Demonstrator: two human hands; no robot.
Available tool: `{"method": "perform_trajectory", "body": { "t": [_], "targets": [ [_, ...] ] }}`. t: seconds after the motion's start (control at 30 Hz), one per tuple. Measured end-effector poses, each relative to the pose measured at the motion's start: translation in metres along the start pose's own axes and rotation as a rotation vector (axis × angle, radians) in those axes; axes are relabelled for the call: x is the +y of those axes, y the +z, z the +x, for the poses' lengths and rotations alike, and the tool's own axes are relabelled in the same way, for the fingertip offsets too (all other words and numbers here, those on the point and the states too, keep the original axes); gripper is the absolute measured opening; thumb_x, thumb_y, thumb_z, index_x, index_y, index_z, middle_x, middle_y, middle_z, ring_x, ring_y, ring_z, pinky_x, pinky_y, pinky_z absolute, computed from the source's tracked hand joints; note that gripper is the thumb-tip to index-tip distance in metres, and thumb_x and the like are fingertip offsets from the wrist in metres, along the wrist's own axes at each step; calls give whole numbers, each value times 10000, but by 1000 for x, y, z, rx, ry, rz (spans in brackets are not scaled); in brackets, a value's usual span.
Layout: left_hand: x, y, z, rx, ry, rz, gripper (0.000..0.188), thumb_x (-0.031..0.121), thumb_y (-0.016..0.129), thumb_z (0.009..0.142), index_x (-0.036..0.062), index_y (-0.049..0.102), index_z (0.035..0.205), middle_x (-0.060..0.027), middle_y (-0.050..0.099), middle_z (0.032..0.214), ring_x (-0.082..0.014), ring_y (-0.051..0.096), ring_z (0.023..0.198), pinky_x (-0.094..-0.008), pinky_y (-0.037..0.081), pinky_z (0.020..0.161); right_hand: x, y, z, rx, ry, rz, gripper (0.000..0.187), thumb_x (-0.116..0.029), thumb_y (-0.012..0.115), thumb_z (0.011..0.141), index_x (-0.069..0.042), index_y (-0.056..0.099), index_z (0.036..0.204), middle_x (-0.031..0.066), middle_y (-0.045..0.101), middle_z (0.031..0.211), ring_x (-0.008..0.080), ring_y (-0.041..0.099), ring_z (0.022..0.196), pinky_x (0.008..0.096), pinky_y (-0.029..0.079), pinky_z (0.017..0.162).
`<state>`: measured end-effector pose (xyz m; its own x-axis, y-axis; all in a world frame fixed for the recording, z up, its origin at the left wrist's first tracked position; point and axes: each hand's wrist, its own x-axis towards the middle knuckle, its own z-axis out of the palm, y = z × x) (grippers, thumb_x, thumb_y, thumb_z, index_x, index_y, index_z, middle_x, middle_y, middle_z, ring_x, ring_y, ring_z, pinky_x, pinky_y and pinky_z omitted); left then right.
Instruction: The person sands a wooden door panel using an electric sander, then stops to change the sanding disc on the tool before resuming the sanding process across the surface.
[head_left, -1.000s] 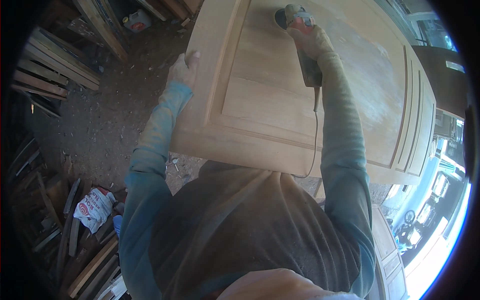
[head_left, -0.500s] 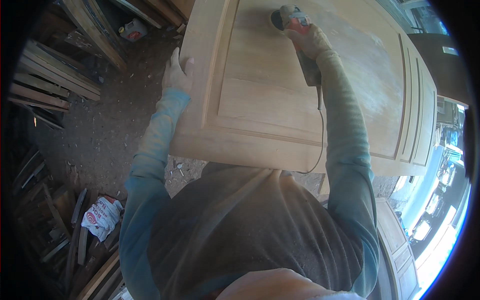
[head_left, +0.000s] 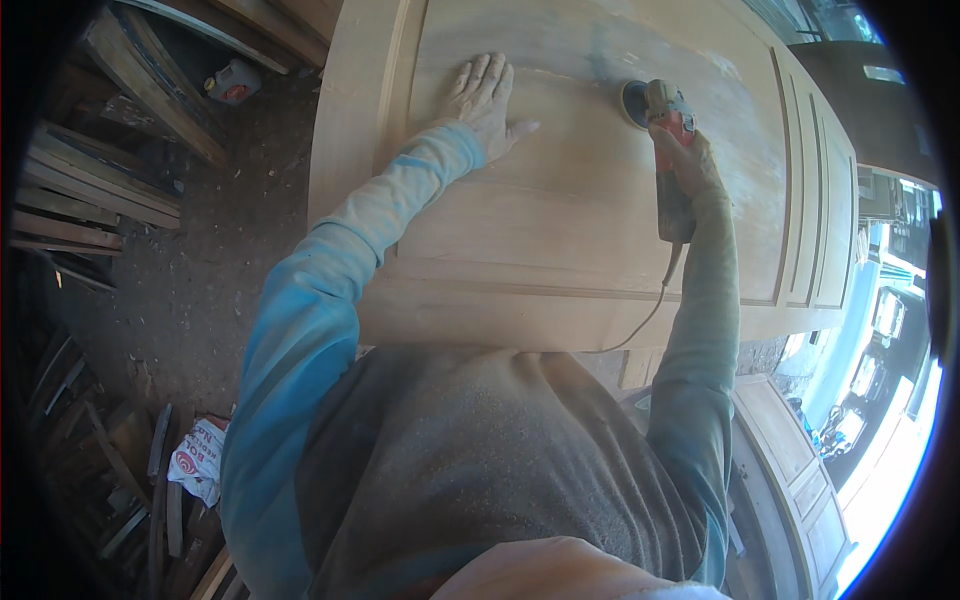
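A large wooden panel door [head_left: 530, 225] lies flat in front of me, its raised panel dusty with pale and greyish patches. My left hand [head_left: 484, 105] rests palm down on the panel's left part, fingers stretched and thumb apart. Farther right, my right hand [head_left: 690, 165] is wrapped round the body of a red and grey power sander [head_left: 672, 125]. The sander's round disc [head_left: 634, 104] points left and sits at the panel surface. From the tool's rear end a cord [head_left: 664, 290] runs down over the door's near edge.
Wooden boards [head_left: 110, 180] are stacked along the left, near a pale jug [head_left: 233, 82] on the dirt floor. Scrap wood and a white printed sack [head_left: 198, 460] lie at lower left. Another panelled door [head_left: 795, 470] stands at lower right.
My left hand has moved from the door's left edge onto the panel, now lying flat. My right hand has brought the sander nearer to me and to the right.
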<state>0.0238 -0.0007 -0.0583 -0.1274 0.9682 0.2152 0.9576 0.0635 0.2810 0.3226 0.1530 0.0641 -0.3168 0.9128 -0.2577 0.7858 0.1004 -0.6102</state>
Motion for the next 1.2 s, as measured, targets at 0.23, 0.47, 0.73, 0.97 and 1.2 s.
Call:
{"method": "perform_trajectory", "body": {
  "t": [0.23, 0.47, 0.73, 0.97, 1.2],
  "targets": [
    [-19, -17, -11, -9, 54, -57, 822, 552, 556, 984, -12, 376, 1554, -176, 328, 1645, -345, 258, 1540, -491, 195, 1267, -29, 30, -15, -34, -12, -12, 683, -568, 749, 786, 7, 711, 1151, 143, 740, 977, 272, 718, 923, 398, 540, 836],
    [-101, -76, -46, 229, -296, 320, 694, 468, 569, 998, 76, 408, 1549, -174, 470, 1551, -347, 418, 1448, -477, 305, 1212, -121, 102, -34, -143, -109, -79, 797, -579, 737, 786, 57, 639, 1255, 215, 710, 1180, 332, 689, 1128, 395, 519, 969],
    [-165, -77, -76, 86, -783, -218, 668, 528, 509, 1022, 28, 499, 1466, -272, 616, 1362, -458, 602, 1238, -512, 492, 1035, -183, 165, -49, -198, -147, -188, 842, -624, 735, 790, 77, 588, 1233, 177, 723, 987, 268, 715, 987, 378, 540, 893],
    [-173, -70, -83, 108, -813, -425, 750, 605, 502, 1004, -23, 537, 1413, -305, 650, 1289, -470, 621, 1211, -503, 512, 1008, -167, 125, -65, -158, 0, -70, 605, -556, 753, 803, -63, 730, 1155, 131, 747, 1004, 251, 730, 920, 378, 555, 845],
    [-192, -54, -83, 154, -751, -478, 717, 592, 515, 1003, -15, 580, 1380, -302, 657, 1276, -456, 627, 1209, -493, 511, 1011, -186, 169, -45, -167, -35, -89, 624, -555, 758, 802, -32, 727, 1140, 117, 748, 966, 250, 724, 928, 400, 545, 870]
  ]
}}
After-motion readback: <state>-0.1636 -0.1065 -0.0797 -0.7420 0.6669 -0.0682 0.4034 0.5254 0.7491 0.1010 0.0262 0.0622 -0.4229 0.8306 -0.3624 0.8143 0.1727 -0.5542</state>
